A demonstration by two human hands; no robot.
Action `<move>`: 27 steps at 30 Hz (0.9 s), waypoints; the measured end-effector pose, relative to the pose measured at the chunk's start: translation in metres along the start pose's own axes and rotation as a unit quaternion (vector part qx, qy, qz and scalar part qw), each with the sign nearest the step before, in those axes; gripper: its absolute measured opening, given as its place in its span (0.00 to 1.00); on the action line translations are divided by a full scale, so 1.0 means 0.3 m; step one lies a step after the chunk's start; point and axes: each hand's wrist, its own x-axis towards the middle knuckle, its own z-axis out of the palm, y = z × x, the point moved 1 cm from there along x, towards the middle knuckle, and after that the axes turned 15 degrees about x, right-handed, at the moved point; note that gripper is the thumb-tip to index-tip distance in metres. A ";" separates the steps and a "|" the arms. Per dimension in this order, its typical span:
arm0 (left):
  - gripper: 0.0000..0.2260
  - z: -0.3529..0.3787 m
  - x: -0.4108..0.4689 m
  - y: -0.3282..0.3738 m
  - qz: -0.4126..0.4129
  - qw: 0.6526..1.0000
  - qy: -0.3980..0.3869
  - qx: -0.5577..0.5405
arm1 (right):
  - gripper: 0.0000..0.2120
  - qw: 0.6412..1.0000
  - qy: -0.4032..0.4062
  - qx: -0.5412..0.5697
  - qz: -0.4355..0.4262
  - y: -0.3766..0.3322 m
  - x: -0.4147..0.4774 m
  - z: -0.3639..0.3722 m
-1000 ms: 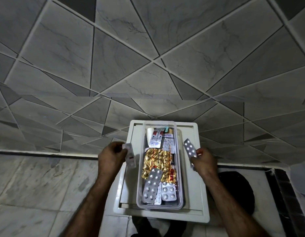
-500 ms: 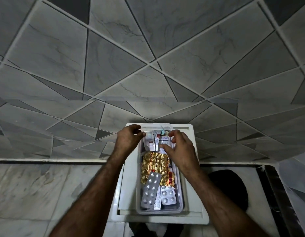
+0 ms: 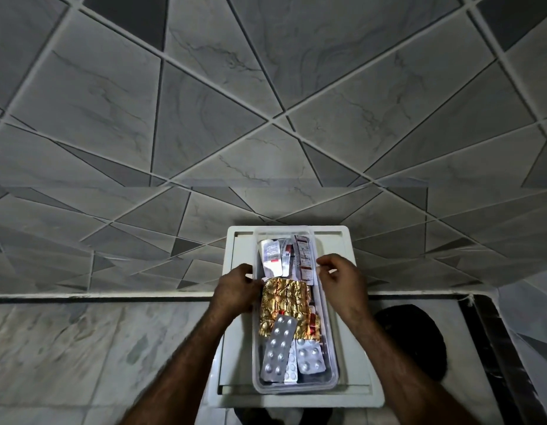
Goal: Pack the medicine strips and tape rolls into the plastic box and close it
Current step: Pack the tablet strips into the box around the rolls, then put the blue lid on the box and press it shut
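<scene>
plastic box [image 3: 326,382] of medicine strips [image 3: 279,348] between left hand [image 3: 235,291] and right hand [image 3: 342,282]

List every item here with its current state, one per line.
plastic box: open, no lid on, resting on white tray
white tray: flat under the box
gold foil strip: crumpled, inside box
silver blister strip: lying on top, tilted
left hand: at box's left wall
right hand: at box's right wall, empty
</scene>
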 end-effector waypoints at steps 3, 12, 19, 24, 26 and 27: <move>0.17 -0.001 -0.004 0.000 0.011 0.999 0.023 0.025 | 0.07 0.995 0.006 -0.003 0.096 0.078 0.009 -0.014; 0.09 -0.036 -0.002 -0.012 0.040 0.998 0.046 0.031 | 0.09 0.970 -0.051 -0.087 0.219 0.172 -0.094 0.018; 0.08 -0.077 -0.024 -0.006 0.041 0.998 0.039 0.010 | 0.04 0.962 -0.026 -0.012 0.270 0.215 -0.075 0.023; 0.11 -0.096 -0.032 -0.030 0.031 0.999 0.034 -0.009 | 0.06 0.948 0.009 0.088 0.306 0.210 -0.070 -0.008; 0.11 -0.105 -0.032 -0.041 0.025 0.999 0.032 -0.023 | 0.07 0.947 0.019 0.101 0.305 0.219 -0.066 -0.028; 0.11 -0.109 -0.030 -0.046 0.021 0.999 0.032 -0.030 | 0.07 0.946 0.023 0.106 0.305 0.224 -0.065 -0.036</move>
